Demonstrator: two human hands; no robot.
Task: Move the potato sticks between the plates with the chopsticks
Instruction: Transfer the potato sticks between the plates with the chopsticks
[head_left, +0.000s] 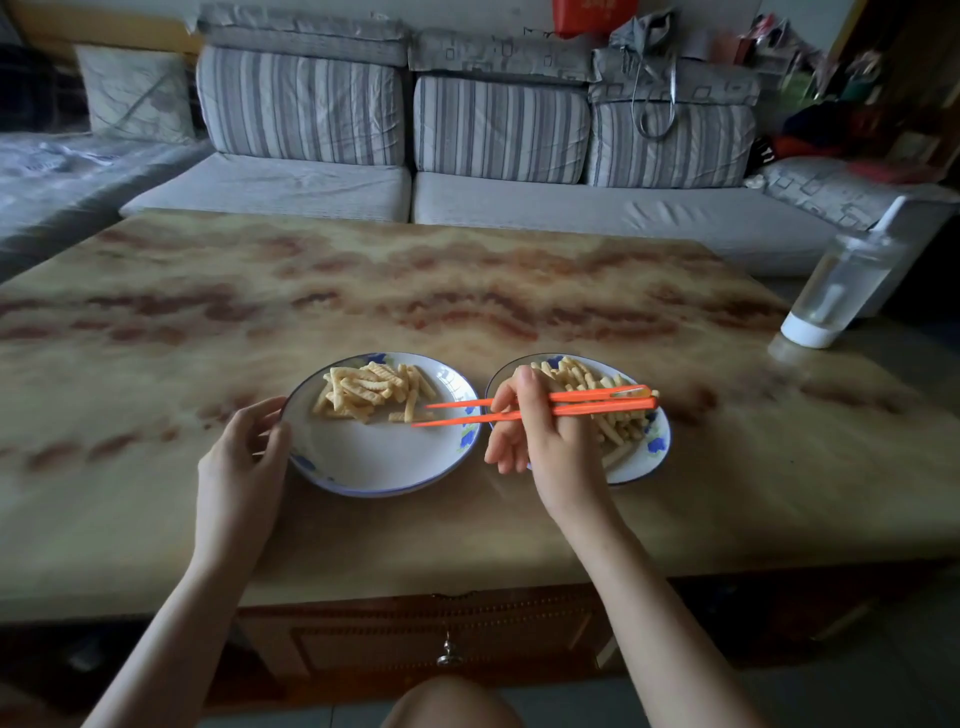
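Two white plates with blue flowers stand side by side on the marbled table. The left plate (379, 462) holds a pile of potato sticks (371, 389) at its far side. The right plate (655, 447) holds another pile of potato sticks (582, 379), partly hidden behind my right hand. My right hand (540, 431) grips orange chopsticks (550, 405), whose tips point left over the left plate, slightly apart, with nothing between them. One stick (410, 415) lies just beside the tips. My left hand (244, 447) holds the left plate's rim with curled fingers.
A clear water bottle (841, 286) with a white base stands at the table's right edge. A striped grey sofa (498, 130) runs behind the table (467, 280). A drawer with a metal knob (448, 656) sits below the near edge, above my knee.
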